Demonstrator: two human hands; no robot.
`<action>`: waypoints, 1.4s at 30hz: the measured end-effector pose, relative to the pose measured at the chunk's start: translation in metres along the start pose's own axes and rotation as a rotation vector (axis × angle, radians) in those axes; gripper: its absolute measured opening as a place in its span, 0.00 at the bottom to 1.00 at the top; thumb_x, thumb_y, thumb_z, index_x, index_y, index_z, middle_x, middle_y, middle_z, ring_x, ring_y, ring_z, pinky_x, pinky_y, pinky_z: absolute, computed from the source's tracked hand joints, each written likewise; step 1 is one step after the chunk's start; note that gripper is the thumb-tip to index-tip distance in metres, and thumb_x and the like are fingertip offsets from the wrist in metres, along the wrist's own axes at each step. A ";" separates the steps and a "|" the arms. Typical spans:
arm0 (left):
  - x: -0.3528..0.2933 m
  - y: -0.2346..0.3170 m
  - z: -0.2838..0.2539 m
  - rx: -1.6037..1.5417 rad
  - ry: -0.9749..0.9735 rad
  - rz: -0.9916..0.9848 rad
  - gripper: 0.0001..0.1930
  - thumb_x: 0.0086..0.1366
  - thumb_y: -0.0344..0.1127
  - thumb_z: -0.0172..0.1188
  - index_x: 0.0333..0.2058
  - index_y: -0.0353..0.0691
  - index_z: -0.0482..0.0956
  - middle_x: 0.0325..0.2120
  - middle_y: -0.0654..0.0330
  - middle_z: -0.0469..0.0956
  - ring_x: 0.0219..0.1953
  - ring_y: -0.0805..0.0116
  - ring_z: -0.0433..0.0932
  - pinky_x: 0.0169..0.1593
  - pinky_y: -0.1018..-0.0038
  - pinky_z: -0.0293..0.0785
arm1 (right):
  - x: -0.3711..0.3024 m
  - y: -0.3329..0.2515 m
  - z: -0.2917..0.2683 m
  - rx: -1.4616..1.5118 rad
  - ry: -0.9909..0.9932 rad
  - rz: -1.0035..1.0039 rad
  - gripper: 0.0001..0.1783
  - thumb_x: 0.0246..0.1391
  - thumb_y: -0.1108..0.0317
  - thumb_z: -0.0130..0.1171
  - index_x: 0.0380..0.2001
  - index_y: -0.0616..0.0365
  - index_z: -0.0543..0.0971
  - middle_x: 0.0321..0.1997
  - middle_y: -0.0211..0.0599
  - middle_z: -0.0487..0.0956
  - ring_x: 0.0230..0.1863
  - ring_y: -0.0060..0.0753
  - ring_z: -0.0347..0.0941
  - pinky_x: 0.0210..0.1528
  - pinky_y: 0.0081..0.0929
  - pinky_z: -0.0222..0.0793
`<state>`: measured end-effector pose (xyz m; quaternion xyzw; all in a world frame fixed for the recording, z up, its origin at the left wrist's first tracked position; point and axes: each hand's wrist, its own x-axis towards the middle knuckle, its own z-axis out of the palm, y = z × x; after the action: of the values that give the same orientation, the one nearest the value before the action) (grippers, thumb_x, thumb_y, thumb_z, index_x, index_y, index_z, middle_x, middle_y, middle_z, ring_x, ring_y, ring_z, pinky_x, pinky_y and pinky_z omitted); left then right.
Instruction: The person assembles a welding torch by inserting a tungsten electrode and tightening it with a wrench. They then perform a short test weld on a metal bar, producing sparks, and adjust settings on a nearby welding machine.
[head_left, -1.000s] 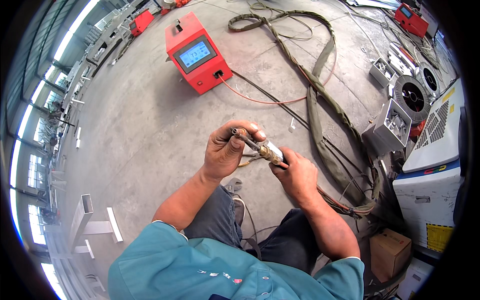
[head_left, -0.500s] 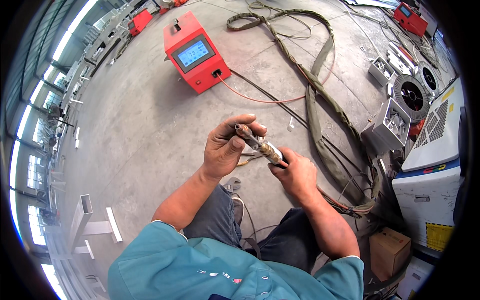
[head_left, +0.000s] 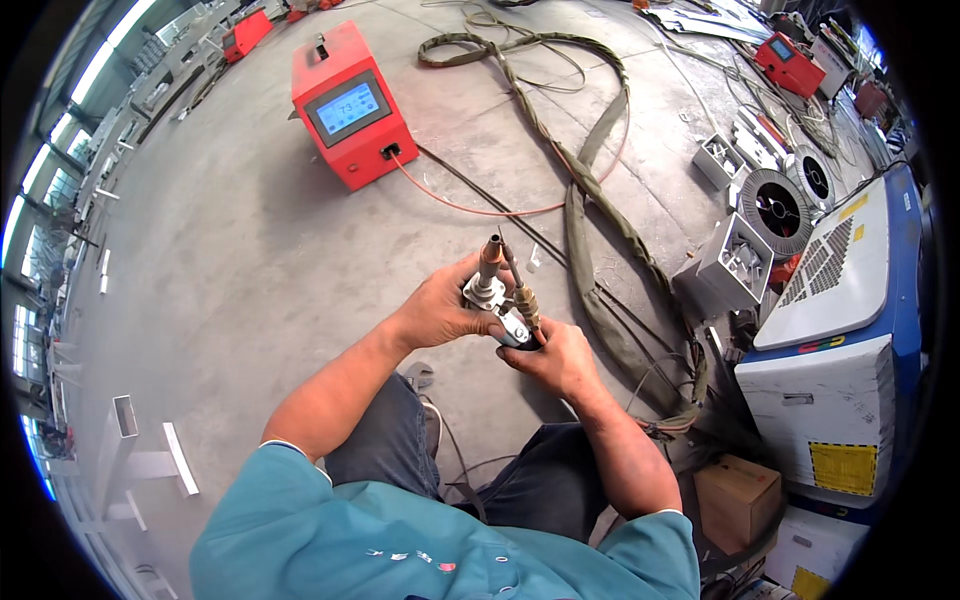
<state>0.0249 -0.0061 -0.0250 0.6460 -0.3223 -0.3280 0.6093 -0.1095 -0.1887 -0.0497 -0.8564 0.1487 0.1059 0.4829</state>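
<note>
A welding torch (head_left: 485, 292) with a copper-coloured nozzle at its tip is held upright before my knees. Beside the nozzle runs a thin wire-feed tube with a brass fitting (head_left: 525, 298). My left hand (head_left: 440, 308) is closed around the torch head from the left, its thumb pressed on the silvery body. The dark handle end lies in my right hand (head_left: 562, 360), whose fingers wrap it from below, so most of the grip is hidden. An adjustable wrench (head_left: 420, 374), partly covered, shows on the floor by my left knee.
A red machine with a lit screen (head_left: 362, 150) stands ahead on the concrete floor. Thick sheathed cables (head_left: 585, 230) loop to the right. Beyond them are metal boxes of parts (head_left: 735, 262), wire spools (head_left: 775, 212) and a white-and-blue machine (head_left: 820, 400). Metal profiles (head_left: 180, 460) lie at left.
The torch has turned from slanting to nearly upright, showing its silvery body. My left hand has shifted from the tip area down onto the torch head. The whole view has swung slightly right.
</note>
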 end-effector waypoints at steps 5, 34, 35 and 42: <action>-0.003 0.005 0.014 0.097 0.123 0.029 0.32 0.45 0.38 0.84 0.49 0.42 0.78 0.40 0.68 0.79 0.42 0.78 0.77 0.47 0.75 0.76 | 0.001 0.008 -0.001 0.064 -0.094 -0.027 0.32 0.47 0.51 0.73 0.54 0.53 0.81 0.41 0.48 0.86 0.45 0.45 0.83 0.50 0.39 0.75; -0.030 0.022 0.007 0.015 0.076 0.065 0.28 0.43 0.34 0.85 0.41 0.40 0.79 0.34 0.71 0.80 0.38 0.79 0.75 0.42 0.76 0.75 | 0.005 -0.072 -0.013 1.077 -0.249 -0.658 0.35 0.69 0.45 0.51 0.59 0.71 0.73 0.48 0.50 0.80 0.53 0.41 0.76 0.57 0.37 0.72; -0.030 0.022 0.008 0.011 0.073 0.085 0.28 0.43 0.33 0.85 0.41 0.40 0.79 0.34 0.71 0.80 0.38 0.79 0.75 0.42 0.76 0.75 | 0.005 -0.071 -0.013 1.075 -0.258 -0.659 0.35 0.69 0.45 0.52 0.59 0.71 0.73 0.48 0.50 0.80 0.53 0.40 0.76 0.58 0.37 0.72; -0.033 0.023 0.001 -0.034 -0.008 0.175 0.29 0.42 0.32 0.85 0.44 0.39 0.81 0.34 0.69 0.82 0.38 0.78 0.78 0.42 0.77 0.77 | -0.004 -0.075 -0.008 1.087 -0.293 -0.656 0.34 0.67 0.47 0.56 0.59 0.71 0.73 0.49 0.49 0.80 0.54 0.39 0.76 0.59 0.37 0.71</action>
<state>0.0048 0.0194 -0.0008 0.6036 -0.3744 -0.2812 0.6453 -0.0865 -0.1581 0.0156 -0.4679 -0.1556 -0.0217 0.8697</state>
